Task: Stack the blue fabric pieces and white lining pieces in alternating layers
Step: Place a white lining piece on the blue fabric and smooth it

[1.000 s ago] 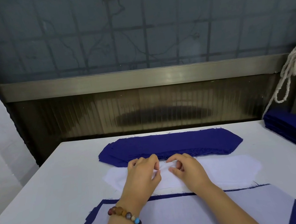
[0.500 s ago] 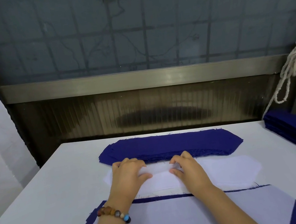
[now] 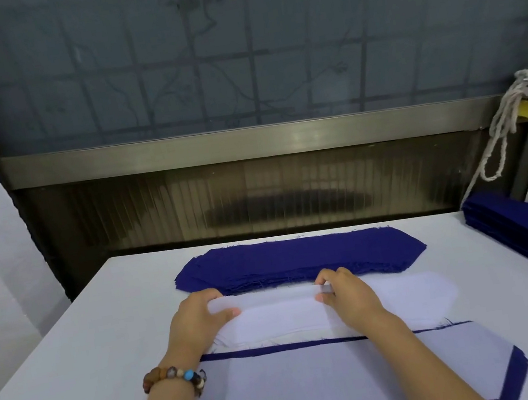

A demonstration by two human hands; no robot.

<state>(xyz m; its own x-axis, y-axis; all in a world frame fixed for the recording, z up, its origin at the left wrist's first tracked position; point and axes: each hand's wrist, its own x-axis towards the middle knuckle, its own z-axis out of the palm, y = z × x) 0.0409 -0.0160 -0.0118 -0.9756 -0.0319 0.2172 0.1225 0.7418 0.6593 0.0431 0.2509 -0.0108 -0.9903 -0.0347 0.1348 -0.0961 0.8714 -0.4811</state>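
A garment workshop: cut blue fabric stacks [image 3: 299, 259] (edges frayed) lie on a white cutting table [image 3: 75, 365].

the left hand [image 3: 198, 322] and right hand [image 3: 349, 296] have slid apart from the middle of the white lining pile [image 3: 418, 300] (a second ago their fingertips nearly met). each now pinches the far edge of the top lining piece [image 3: 277, 300], and that edge has risen off the pile, stretched between them.
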